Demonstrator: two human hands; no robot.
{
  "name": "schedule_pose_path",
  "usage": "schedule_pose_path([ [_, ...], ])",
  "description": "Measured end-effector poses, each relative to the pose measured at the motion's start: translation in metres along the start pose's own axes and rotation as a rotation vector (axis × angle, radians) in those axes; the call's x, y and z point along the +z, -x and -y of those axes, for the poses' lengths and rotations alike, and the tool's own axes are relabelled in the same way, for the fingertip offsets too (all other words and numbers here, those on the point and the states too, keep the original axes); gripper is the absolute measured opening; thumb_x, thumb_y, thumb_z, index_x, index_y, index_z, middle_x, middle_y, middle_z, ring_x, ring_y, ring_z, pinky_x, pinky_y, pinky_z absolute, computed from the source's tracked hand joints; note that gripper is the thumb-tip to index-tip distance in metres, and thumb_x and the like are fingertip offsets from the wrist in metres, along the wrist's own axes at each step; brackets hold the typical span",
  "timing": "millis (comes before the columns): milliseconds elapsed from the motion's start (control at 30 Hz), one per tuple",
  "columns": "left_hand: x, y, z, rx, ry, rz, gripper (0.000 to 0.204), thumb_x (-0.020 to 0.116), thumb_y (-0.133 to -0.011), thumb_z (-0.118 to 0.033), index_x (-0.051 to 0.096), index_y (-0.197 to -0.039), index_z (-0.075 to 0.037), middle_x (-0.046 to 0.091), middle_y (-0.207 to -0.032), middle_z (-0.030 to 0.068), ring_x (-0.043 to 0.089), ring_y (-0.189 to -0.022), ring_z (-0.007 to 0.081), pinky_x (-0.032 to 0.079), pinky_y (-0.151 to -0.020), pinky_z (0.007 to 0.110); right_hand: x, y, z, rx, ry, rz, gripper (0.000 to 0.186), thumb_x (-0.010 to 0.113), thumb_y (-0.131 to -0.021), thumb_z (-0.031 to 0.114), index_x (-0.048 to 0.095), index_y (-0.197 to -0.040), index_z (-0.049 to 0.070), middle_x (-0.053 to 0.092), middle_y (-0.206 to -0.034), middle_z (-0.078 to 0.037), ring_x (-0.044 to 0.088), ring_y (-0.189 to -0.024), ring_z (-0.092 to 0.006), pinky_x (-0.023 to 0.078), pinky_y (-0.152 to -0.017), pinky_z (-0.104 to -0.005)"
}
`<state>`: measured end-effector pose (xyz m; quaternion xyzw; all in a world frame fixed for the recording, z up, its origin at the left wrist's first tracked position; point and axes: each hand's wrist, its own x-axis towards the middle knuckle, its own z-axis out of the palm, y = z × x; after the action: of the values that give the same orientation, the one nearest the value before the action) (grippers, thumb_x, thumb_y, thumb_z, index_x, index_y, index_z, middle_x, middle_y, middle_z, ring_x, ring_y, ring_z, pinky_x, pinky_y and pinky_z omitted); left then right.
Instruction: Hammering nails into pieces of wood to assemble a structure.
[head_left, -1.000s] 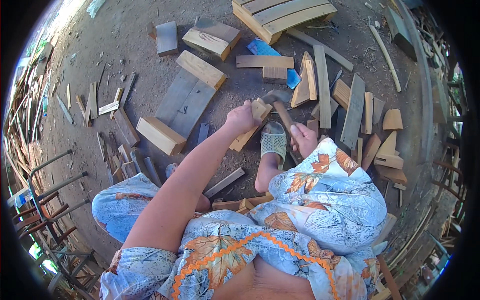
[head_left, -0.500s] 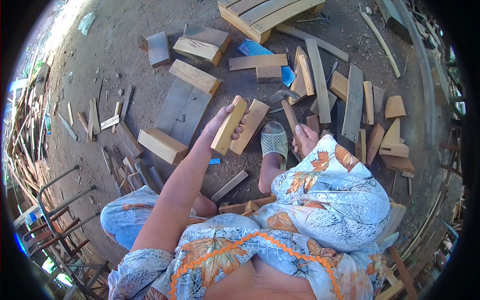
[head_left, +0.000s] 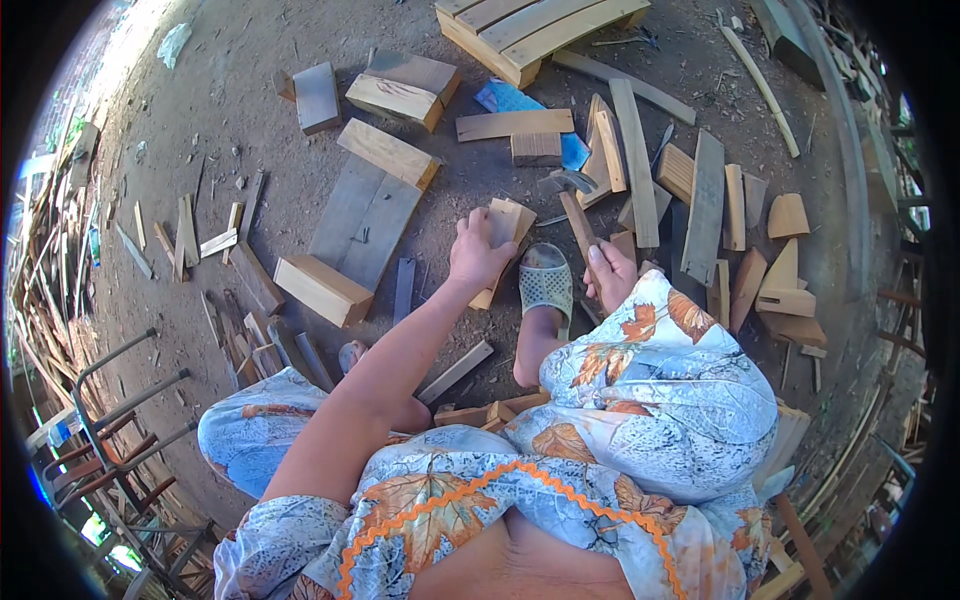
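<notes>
One block (head_left: 506, 224) lowered onto a board (head_left: 484, 298); left hand (head_left: 477, 250) holding it

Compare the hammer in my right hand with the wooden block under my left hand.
The hammer has a grey metal head on a brown wooden handle; the wooden block is pale wood. The hammer's handle is slim; the wooden block is chunkier. The right hand grips the hammer, while the left hand partly covers the wooden block. Both include wood.
</notes>
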<state>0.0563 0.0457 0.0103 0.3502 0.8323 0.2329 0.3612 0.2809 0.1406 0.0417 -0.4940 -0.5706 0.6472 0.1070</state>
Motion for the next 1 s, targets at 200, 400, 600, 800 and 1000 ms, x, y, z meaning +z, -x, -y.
schedule_pose_path([
  [200, -0.004, 0.007, -0.015, -0.1, -0.128, 0.036, 0.077, 0.074, -0.075, -0.031, 0.036, -0.139, -0.012, 0.047, -0.125, 0.0217, 0.055, -0.113, 0.0418, 0.047, -0.095, 0.048, 0.002, 0.005, 0.005, -0.069, 0.026, 0.017, 0.039, 0.049, -0.101, 0.033, 0.058, -0.123, 0.002, 0.053, -0.068, 0.0, 0.048, -0.053, -0.0059, 0.041, -0.05, -0.0203],
  [400, 0.0, 0.008, -0.01, 0.025, -0.35, 0.007, 0.069, 0.07, -0.081, -0.038, 0.037, -0.133, -0.005, 0.048, -0.127, 0.0223, 0.056, -0.112, 0.0409, 0.047, -0.094, 0.046, 0.009, 0.01, 0.003, -0.179, 0.078, 0.036, 0.038, 0.05, -0.101, 0.03, 0.057, -0.125, 0.002, 0.052, -0.068, 0.001, 0.046, -0.055, -0.0045, 0.039, -0.051, -0.0197],
  [600, 0.002, 0.004, -0.003, 0.019, -0.337, 0.075, 0.069, 0.065, -0.085, -0.041, 0.033, -0.132, -0.001, 0.054, -0.122, 0.023, 0.056, -0.111, 0.0421, 0.047, -0.094, 0.046, 0.009, 0.01, 0.023, -0.344, 0.34, 0.081, 0.03, 0.05, -0.1, 0.024, 0.057, -0.121, 0.004, 0.065, -0.087, -0.013, 0.065, -0.074, -0.0243, 0.049, -0.066, -0.0313],
  [800, 0.001, 0.001, -0.004, 0.005, -0.341, 0.142, 0.067, 0.062, -0.086, -0.043, 0.033, -0.13, -0.002, 0.054, -0.126, 0.0229, 0.056, -0.113, 0.0418, 0.046, -0.095, 0.047, 0.014, 0.003, 0.028, -0.577, 0.382, 0.084, 0.03, 0.053, -0.098, 0.022, 0.057, -0.121, 0.003, 0.066, -0.096, -0.019, 0.067, -0.087, -0.0344, 0.051, -0.073, -0.0353],
  [1000, -0.001, -0.003, -0.003, -0.02, -0.373, 0.188, 0.066, 0.064, -0.086, -0.044, 0.034, -0.128, -0.003, 0.054, -0.125, 0.0213, 0.055, -0.113, 0.0403, 0.048, -0.094, 0.047, 0.004, 0.001, 0.05, -0.326, 0.493, 0.165, 0.027, 0.051, -0.099, 0.024, 0.058, -0.118, 0.006, 0.066, -0.099, -0.019, 0.067, -0.092, -0.0333, 0.051, -0.076, -0.0353],
])
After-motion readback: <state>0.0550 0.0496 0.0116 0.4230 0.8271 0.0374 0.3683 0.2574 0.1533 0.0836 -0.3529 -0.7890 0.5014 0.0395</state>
